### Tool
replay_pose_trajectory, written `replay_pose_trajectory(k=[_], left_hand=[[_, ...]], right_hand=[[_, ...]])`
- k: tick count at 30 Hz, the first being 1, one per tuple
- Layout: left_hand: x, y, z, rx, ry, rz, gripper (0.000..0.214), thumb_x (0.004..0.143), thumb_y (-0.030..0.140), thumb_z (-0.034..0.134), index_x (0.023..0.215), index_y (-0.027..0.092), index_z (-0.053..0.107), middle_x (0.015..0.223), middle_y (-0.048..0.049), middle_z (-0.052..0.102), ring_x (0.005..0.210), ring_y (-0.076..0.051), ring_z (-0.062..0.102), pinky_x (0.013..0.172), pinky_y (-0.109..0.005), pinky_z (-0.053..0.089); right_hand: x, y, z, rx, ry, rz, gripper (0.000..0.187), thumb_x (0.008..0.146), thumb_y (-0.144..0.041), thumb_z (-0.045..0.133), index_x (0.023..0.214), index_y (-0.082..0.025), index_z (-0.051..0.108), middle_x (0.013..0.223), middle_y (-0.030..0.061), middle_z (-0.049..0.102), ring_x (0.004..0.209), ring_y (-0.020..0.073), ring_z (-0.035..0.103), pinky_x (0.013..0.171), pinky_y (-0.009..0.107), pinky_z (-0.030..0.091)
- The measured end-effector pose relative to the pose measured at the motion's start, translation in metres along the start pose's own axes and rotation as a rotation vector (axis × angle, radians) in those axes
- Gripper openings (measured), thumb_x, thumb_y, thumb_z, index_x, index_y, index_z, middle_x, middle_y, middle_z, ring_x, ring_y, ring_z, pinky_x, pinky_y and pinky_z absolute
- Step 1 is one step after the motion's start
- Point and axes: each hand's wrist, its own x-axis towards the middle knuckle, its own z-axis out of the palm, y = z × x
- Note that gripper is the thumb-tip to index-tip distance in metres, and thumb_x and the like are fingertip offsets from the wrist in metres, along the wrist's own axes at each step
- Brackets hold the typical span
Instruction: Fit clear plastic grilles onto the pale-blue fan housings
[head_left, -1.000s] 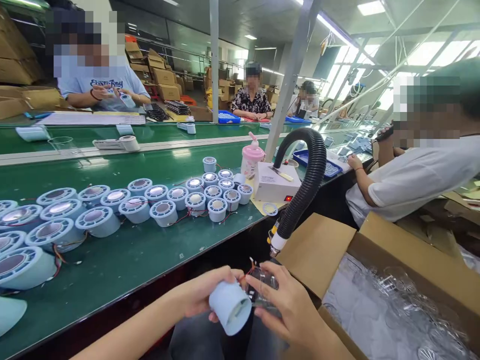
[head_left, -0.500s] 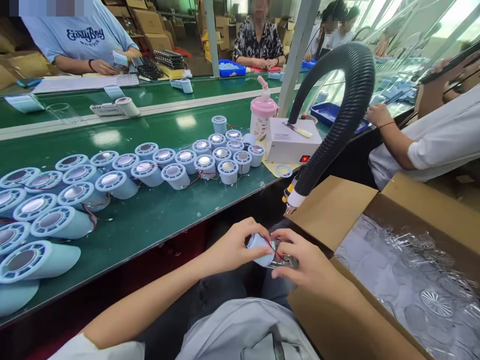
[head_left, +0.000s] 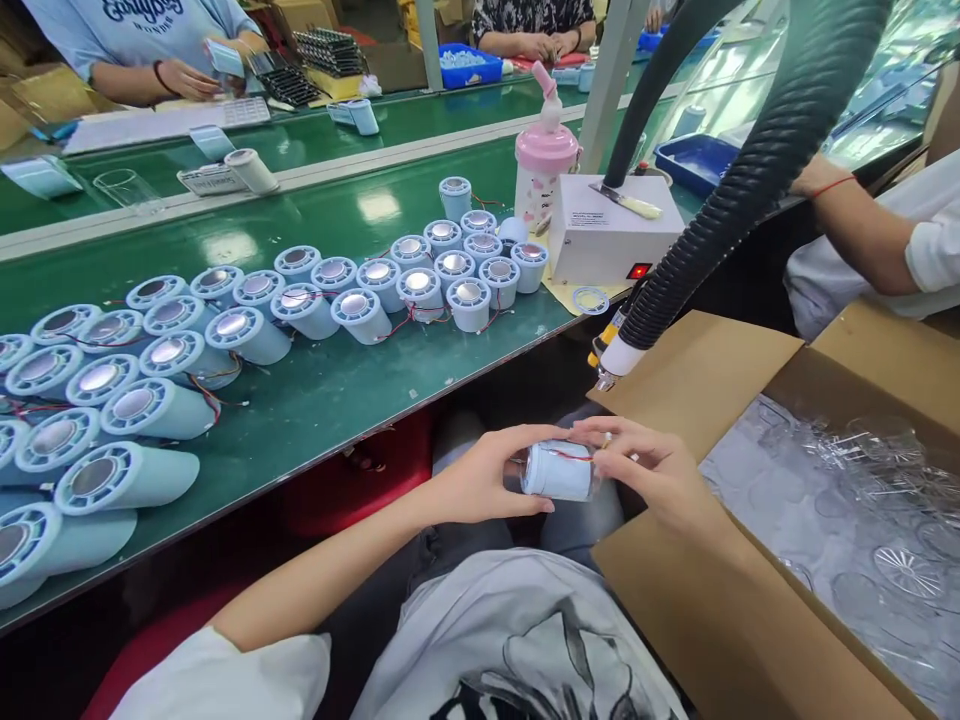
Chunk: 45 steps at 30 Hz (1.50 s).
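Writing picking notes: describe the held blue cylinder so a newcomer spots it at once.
Start at the green bench and drop below its near edge, left of the open cardboard box. There, between the left hand and right hand, is a light-blue cylinder with red wire against it. Unlike similar cylinders on the bench, it's in the hands, clear material showing at its ends.

Left forearm point(head_left: 330, 570) rises from an elbow near 8 o'clock, aimed toward 2 o'clock, wrist close to straight. Left hand point(head_left: 495, 480), at 6 o'clock of the view, is in a holding grip: forefinger along the upper side, thumb along the lower, both directed to 3 o'clock. Right forearm point(head_left: 795, 610) enters from 4 o'clock, aimed toward 10. Right hand point(head_left: 656, 470) has bent fingers directed to 9 o'clock, meeting the left fingertips closely; actual contact cannot be determined.
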Motion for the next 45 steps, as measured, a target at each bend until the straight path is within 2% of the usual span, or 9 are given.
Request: replay_pose_trajectory(k=[1, 3, 5, 9, 13, 17, 30, 36, 45], left_hand=[[-0.001, -0.001, 0.001, -0.084, 0.012, -0.026, 0.069, 0.071, 0.024, 0.078, 0.134, 0.024, 0.048, 0.134, -0.0116, 0.054, 0.114, -0.024, 0.059, 0.090, -0.035, 0.053], [-0.002, -0.002, 0.003, -0.221, 0.031, -0.079, 0.069, 0.072, 0.023, 0.077, 0.134, 0.023, 0.046, 0.132, -0.0121, 0.055, 0.108, -0.022, 0.062, 0.089, -0.035, 0.054], [-0.003, -0.002, 0.002, -0.283, 0.022, -0.130, 0.070, 0.072, 0.026, 0.077, 0.134, 0.023, 0.044, 0.127, -0.0117, 0.058, 0.099, -0.020, 0.065, 0.081, -0.033, 0.056], [-0.005, 0.002, -0.001, -0.226, -0.032, -0.129, 0.080, 0.070, 0.029, 0.080, 0.140, 0.026, 0.042, 0.124, -0.0115, 0.060, 0.092, -0.019, 0.066, 0.073, -0.030, 0.057], [-0.007, 0.011, -0.004, -0.142, -0.017, -0.029, 0.080, 0.066, 0.024, 0.083, 0.138, 0.025, 0.048, 0.135, -0.0114, 0.056, 0.112, -0.025, 0.062, 0.095, -0.037, 0.052], [-0.009, 0.018, -0.004, -0.090, -0.027, 0.032, 0.077, 0.067, 0.022, 0.083, 0.137, 0.025, 0.050, 0.139, -0.0114, 0.054, 0.124, -0.027, 0.055, 0.101, -0.039, 0.049], [-0.012, 0.020, -0.004, 0.036, -0.048, 0.123, 0.076, 0.070, 0.024, 0.081, 0.138, 0.029, 0.048, 0.138, -0.0100, 0.053, 0.125, -0.026, 0.053, 0.100, -0.038, 0.050], [-0.013, 0.019, -0.005, 0.068, -0.046, 0.135, 0.074, 0.071, 0.026, 0.080, 0.138, 0.028, 0.049, 0.139, -0.0109, 0.052, 0.127, -0.028, 0.051, 0.099, -0.039, 0.051], [-0.014, 0.017, -0.004, 0.061, -0.061, 0.166, 0.071, 0.073, 0.025, 0.079, 0.137, 0.028, 0.050, 0.140, -0.0109, 0.051, 0.130, -0.027, 0.049, 0.099, -0.036, 0.051]], right_hand=[[-0.002, 0.001, -0.001, -0.044, -0.042, -0.034, 0.009, 0.079, -0.033, 0.074, 0.082, -0.025, 0.075, 0.124, 0.0073, 0.063, 0.120, 0.0297, 0.055, 0.097, 0.043, 0.048], [-0.006, 0.004, -0.002, -0.209, -0.084, -0.119, 0.031, 0.077, -0.027, 0.076, 0.108, -0.030, 0.072, 0.138, 0.0057, 0.055, 0.127, 0.0304, 0.050, 0.104, 0.046, 0.043], [-0.011, 0.006, -0.001, -0.349, -0.067, -0.190, 0.040, 0.079, -0.022, 0.072, 0.118, -0.031, 0.066, 0.141, 0.0053, 0.052, 0.128, 0.0289, 0.049, 0.107, 0.046, 0.041], [-0.018, 0.007, -0.001, -0.343, -0.068, -0.179, 0.036, 0.081, -0.022, 0.071, 0.115, -0.028, 0.062, 0.137, 0.0063, 0.056, 0.123, 0.0285, 0.055, 0.101, 0.044, 0.048], [-0.020, 0.002, -0.002, -0.255, -0.101, -0.113, 0.041, 0.080, -0.022, 0.074, 0.117, -0.028, 0.058, 0.128, 0.0049, 0.061, 0.117, 0.0264, 0.058, 0.096, 0.040, 0.053], [-0.020, -0.002, -0.003, -0.184, -0.124, -0.065, 0.043, 0.080, -0.025, 0.074, 0.120, -0.028, 0.058, 0.124, 0.0054, 0.062, 0.114, 0.0265, 0.059, 0.093, 0.040, 0.055], [-0.019, -0.006, -0.004, 0.047, -0.186, 0.101, 0.039, 0.083, -0.032, 0.071, 0.119, -0.028, 0.056, 0.118, 0.0067, 0.062, 0.106, 0.0244, 0.061, 0.084, 0.035, 0.056], [-0.017, -0.003, 0.000, 0.226, -0.185, 0.246, 0.036, 0.085, -0.034, 0.069, 0.115, -0.024, 0.053, 0.098, 0.0040, 0.066, 0.087, 0.0190, 0.063, 0.074, 0.030, 0.054], [-0.014, -0.001, 0.007, 0.358, -0.161, 0.411, 0.042, 0.083, -0.056, 0.064, 0.100, -0.019, 0.053, 0.077, 0.0009, 0.066, 0.065, 0.0147, 0.065, 0.061, 0.027, 0.056]])
